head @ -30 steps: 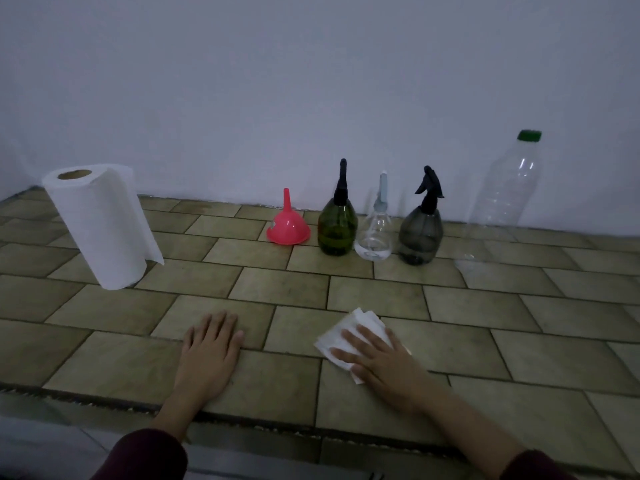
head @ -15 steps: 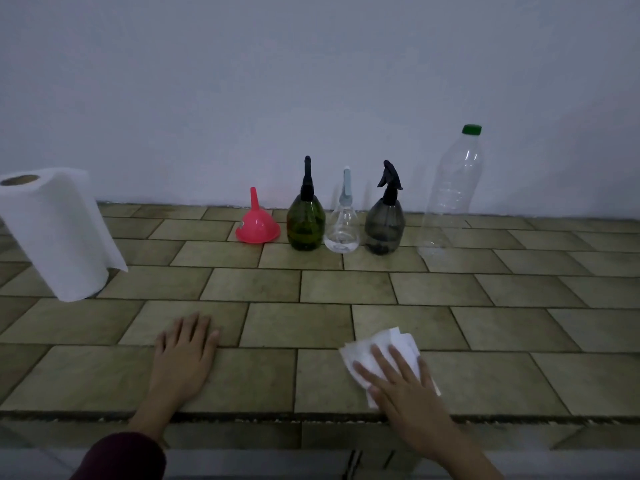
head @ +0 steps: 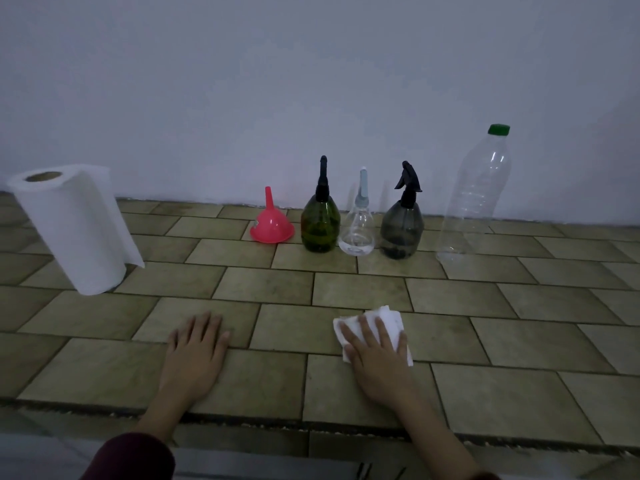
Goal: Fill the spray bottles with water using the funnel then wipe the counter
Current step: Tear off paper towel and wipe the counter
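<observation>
On the tiled counter (head: 363, 289), three spray bottles stand in a row near the wall: a green one (head: 319, 223), a small clear one (head: 357, 230) with some water at its bottom, and a grey one (head: 401, 226). A pink funnel (head: 272, 227) sits upside down left of them. My right hand (head: 379, 362) presses flat on a folded white paper towel (head: 389, 320) near the front edge. My left hand (head: 194, 355) rests flat on the tiles, fingers together, holding nothing.
A paper towel roll (head: 74, 226) stands at the left. A tall clear plastic bottle (head: 474, 195) with a green cap stands right of the spray bottles, against the wall. The counter's front edge runs just below my wrists.
My right hand has slid the folded towel a little over the tiles, its fingers now pointing straight ahead. The head view has shifted sideways. My left hand stays flat.
</observation>
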